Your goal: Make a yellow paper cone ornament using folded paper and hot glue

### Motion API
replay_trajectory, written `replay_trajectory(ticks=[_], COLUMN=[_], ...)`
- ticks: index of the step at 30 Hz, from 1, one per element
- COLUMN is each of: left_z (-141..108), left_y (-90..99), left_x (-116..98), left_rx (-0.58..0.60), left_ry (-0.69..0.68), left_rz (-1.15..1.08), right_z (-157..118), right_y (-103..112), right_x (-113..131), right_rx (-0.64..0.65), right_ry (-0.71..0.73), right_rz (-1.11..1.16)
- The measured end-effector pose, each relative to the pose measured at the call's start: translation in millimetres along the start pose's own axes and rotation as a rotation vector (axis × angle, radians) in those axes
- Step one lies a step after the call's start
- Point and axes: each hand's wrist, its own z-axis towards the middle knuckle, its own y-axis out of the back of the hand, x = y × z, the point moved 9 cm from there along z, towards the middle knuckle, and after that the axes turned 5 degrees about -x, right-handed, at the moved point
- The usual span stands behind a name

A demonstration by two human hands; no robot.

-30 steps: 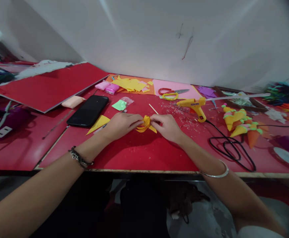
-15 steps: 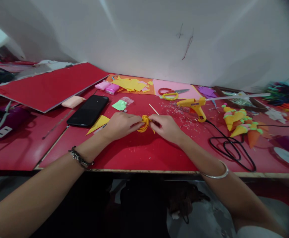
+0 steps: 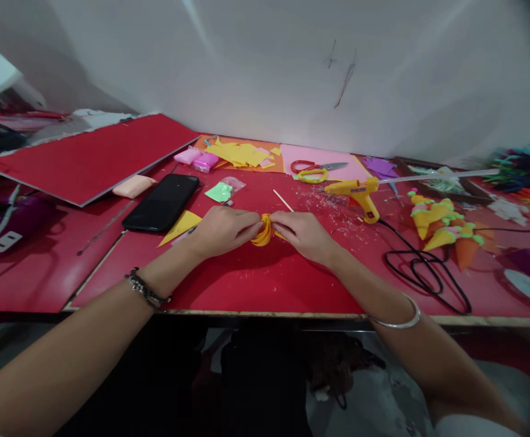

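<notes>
Between my two hands is a small yellow-orange piece made of curved, layered strips (image 3: 261,234), held just above the red tabletop. My left hand (image 3: 223,230) pinches its left side, fingers closed. On the other side my right hand (image 3: 305,235) grips its upper right part between thumb and fingers. A pointed yellow bit sticks out under the right fingers. The fingertips cover part of the piece, and I cannot tell whether it is paper or foam. Just beyond the hands lies a thin white stick (image 3: 283,200).
A black phone (image 3: 161,203) and a yellow paper piece (image 3: 181,227) lie left. Beyond are scissors (image 3: 312,171) and yellow scraps (image 3: 237,153). To the right sit a yellow glue gun (image 3: 358,195), its looped black cord (image 3: 422,276) and small decorated cones (image 3: 444,221). A red board (image 3: 96,155) leans far left.
The yellow piece has turned slightly between my fingers, and its curved strips show more openly. My right fingers have shifted a little. The rest of the table looks the same.
</notes>
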Motion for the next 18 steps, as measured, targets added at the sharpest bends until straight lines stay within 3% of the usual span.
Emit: replay_trajectory(ticks=[18], left_z=[1.6], left_y=[0.0], left_x=[0.2], left_rx=[0.031], left_ry=[0.003], left_rz=[-0.001], right_z=[-1.5], right_y=[0.8], right_x=[-0.4], right_rx=[-0.033], right_ry=[0.026], right_rz=[-0.005])
